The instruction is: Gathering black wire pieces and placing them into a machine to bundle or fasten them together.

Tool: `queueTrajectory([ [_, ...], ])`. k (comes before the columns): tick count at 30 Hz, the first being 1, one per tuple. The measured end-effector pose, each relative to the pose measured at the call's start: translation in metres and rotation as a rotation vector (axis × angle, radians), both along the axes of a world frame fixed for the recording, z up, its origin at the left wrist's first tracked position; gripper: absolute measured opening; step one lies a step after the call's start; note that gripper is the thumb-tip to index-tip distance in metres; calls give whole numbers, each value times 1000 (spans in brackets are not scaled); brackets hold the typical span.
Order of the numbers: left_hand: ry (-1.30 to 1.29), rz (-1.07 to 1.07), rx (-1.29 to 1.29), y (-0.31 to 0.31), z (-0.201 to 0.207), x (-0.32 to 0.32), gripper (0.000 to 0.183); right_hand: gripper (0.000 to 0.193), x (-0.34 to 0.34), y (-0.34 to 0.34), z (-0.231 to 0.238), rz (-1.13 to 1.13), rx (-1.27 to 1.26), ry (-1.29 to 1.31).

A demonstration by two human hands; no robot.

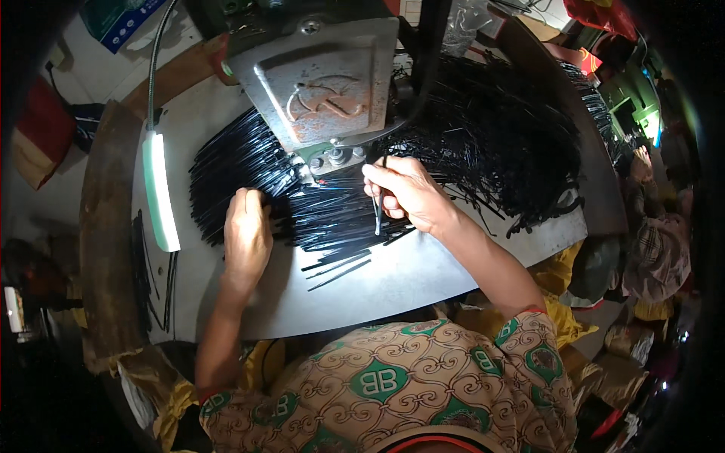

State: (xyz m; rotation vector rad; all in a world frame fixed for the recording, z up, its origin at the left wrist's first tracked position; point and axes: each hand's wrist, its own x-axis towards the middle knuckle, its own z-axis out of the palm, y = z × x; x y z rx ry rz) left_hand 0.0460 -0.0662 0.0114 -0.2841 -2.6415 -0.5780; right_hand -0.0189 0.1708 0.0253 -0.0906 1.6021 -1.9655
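- The black strips (332, 215) lie on the pale worktable (393, 283) between the 2 hands, just under the sewing machine head (325, 90); their long axis runs mostly left to right.
- At their right end, the right hand (415, 196) has its fingers closed on 1 slim dark rod (378, 211); tool or strip, I can't tell.
- That rod stands nearly crosswise to the strips, its lower end toward the table's near edge.
- The left hand (249, 230) sits at their left side, fingers curled; whether it pinches anything, I can't tell.
- Farther out, a tangled black heap (498, 136) spreads to the right, and a gooseneck lamp (158, 192) glows at the left.
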Motion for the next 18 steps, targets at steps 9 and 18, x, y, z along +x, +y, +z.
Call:
queueTrajectory([
  [9,76,-63,140,40,5,-22,31,20,-17,-11,-3,59,1,-30],
  [18,-34,4,24,26,7,-27,12,22,-19,-11,-6,64,-55,-34],
])
